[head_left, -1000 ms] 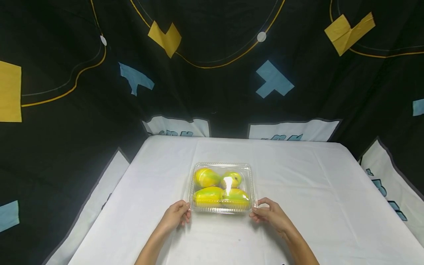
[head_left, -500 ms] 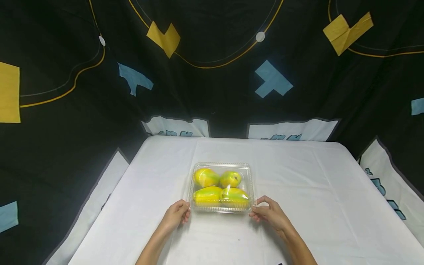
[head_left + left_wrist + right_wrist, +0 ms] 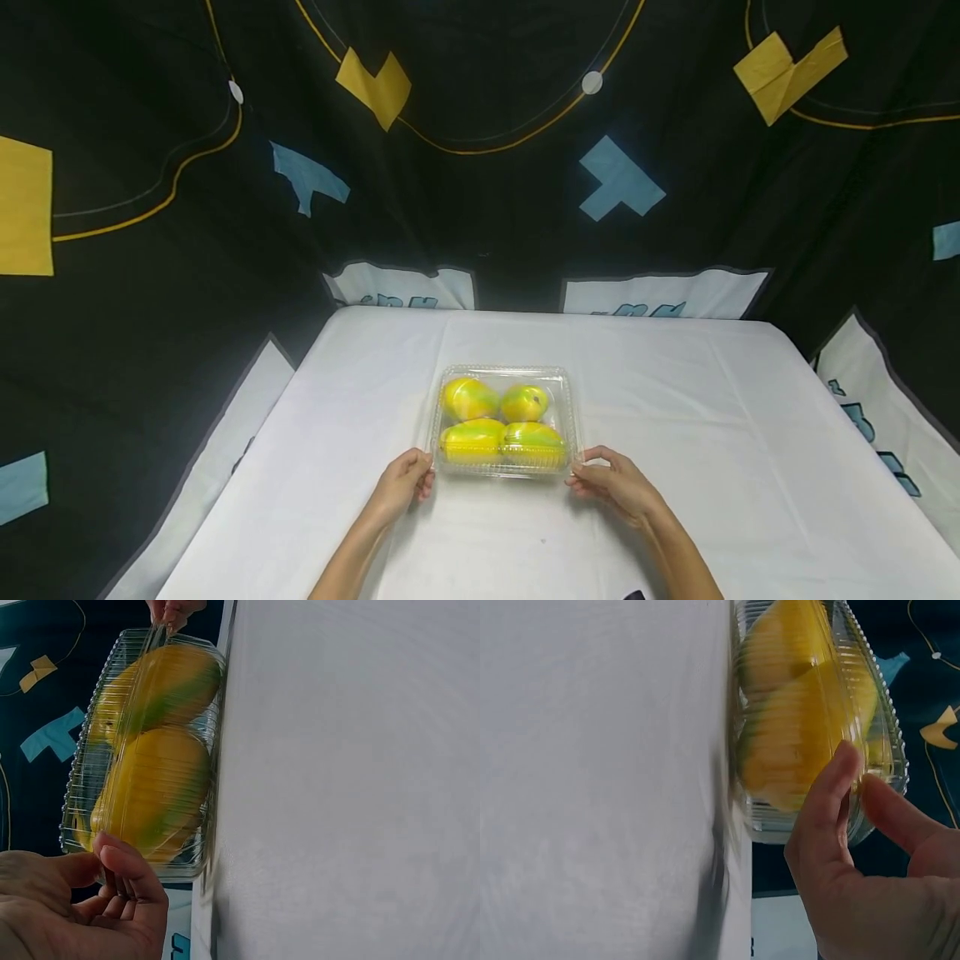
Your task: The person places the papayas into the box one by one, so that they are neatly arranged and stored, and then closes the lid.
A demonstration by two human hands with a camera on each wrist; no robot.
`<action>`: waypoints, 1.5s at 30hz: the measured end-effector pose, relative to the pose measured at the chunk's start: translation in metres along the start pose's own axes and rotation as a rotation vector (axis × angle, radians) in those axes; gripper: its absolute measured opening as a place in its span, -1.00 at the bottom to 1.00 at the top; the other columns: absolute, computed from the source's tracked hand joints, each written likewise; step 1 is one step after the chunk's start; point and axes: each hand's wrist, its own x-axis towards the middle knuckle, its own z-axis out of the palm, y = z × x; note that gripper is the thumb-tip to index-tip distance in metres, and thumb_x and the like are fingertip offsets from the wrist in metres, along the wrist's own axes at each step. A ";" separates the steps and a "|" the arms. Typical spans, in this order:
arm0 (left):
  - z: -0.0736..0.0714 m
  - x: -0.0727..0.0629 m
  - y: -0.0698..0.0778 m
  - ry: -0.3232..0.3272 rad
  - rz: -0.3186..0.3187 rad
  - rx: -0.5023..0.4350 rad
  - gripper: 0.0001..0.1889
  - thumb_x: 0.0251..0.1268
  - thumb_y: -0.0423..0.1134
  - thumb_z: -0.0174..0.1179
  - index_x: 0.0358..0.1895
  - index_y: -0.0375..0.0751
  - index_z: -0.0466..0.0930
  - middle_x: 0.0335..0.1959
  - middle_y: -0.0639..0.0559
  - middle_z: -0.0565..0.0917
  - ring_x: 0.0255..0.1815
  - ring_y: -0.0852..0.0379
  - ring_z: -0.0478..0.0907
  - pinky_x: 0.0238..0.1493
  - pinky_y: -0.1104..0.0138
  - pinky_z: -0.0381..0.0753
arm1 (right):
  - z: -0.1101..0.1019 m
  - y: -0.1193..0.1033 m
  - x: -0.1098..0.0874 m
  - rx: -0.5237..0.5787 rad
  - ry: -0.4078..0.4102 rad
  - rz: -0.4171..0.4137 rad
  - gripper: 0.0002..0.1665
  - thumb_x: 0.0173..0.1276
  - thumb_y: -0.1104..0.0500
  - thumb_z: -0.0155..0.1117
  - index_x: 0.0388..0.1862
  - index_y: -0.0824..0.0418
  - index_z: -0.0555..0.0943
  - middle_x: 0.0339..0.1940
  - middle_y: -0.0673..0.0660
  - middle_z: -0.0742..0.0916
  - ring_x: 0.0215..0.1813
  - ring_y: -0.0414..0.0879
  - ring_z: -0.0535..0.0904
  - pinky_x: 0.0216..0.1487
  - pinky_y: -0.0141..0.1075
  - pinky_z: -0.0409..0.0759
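A clear plastic clamshell box (image 3: 498,477) with several yellow-green mangoes (image 3: 470,439) inside stands on the white-covered table, its lid down. My left hand (image 3: 403,485) pinches the rim at the near left corner between thumb and fingers. At the near right corner my right hand (image 3: 617,485) pinches the rim the same way. In the left wrist view, the left thumb and fingertips (image 3: 124,859) meet on the lip of the box. The right wrist view has the right hand (image 3: 862,862) holding the lip at the other end.
The white tablecloth (image 3: 675,417) spreads around the box on all sides. Behind the table hangs a black curtain (image 3: 480,225) with yellow and blue patches. A small dark object (image 3: 634,595) shows at the bottom edge of the head view.
The box and both hands have shifted very slightly away from me. The bright glare on the lid has faded. Both hands keep their grip on the corners.
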 end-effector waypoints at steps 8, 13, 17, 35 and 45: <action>0.001 0.000 -0.005 0.009 0.004 -0.014 -0.73 0.45 -0.24 -0.11 -0.30 -0.44 0.37 -0.53 -0.02 0.44 -0.57 0.19 0.40 -0.55 0.50 0.44 | -0.004 0.005 -0.002 0.109 -0.052 0.044 -0.50 0.39 0.25 0.08 0.07 0.64 0.23 -0.23 0.21 0.68 -0.13 0.02 0.65 0.00 -0.25 0.55; 0.001 0.000 -0.004 0.017 -0.015 -0.021 -0.74 0.45 -0.23 -0.12 -0.30 -0.42 0.37 -0.52 -0.01 0.45 -0.55 0.18 0.39 -0.54 0.48 0.44 | -0.003 0.006 -0.001 0.130 -0.063 0.057 -0.49 0.41 0.21 0.04 0.06 0.66 0.23 -0.24 0.22 0.68 -0.12 0.04 0.65 0.02 -0.21 0.54; 0.002 0.001 -0.002 0.018 -0.021 -0.018 -0.74 0.45 -0.23 -0.12 -0.30 -0.41 0.36 -0.51 -0.02 0.46 -0.53 0.17 0.39 -0.54 0.47 0.44 | 0.000 0.004 -0.001 0.142 -0.024 0.041 -0.57 0.38 0.28 0.07 0.01 0.63 0.25 -0.28 0.26 0.69 -0.15 0.05 0.65 -0.01 -0.20 0.56; 0.006 0.001 -0.001 0.075 -0.005 0.047 -0.75 0.46 -0.25 -0.14 -0.31 -0.40 0.36 -0.51 -0.04 0.47 -0.55 0.18 0.39 -0.56 0.47 0.46 | 0.020 0.002 0.000 -0.059 0.233 -0.060 -0.82 0.30 0.37 0.10 -0.21 0.45 0.35 -0.44 0.21 0.71 -0.44 -0.11 0.60 -0.35 -0.34 0.62; 0.010 -0.003 -0.001 0.089 0.006 0.097 -0.75 0.46 -0.26 -0.16 -0.34 -0.38 0.37 -0.53 -0.05 0.48 -0.58 0.18 0.39 -0.58 0.45 0.46 | 0.027 0.002 -0.001 -0.060 0.309 -0.061 -0.81 0.27 0.43 0.08 -0.18 0.46 0.31 -0.51 0.21 0.70 -0.52 -0.15 0.56 -0.44 -0.39 0.59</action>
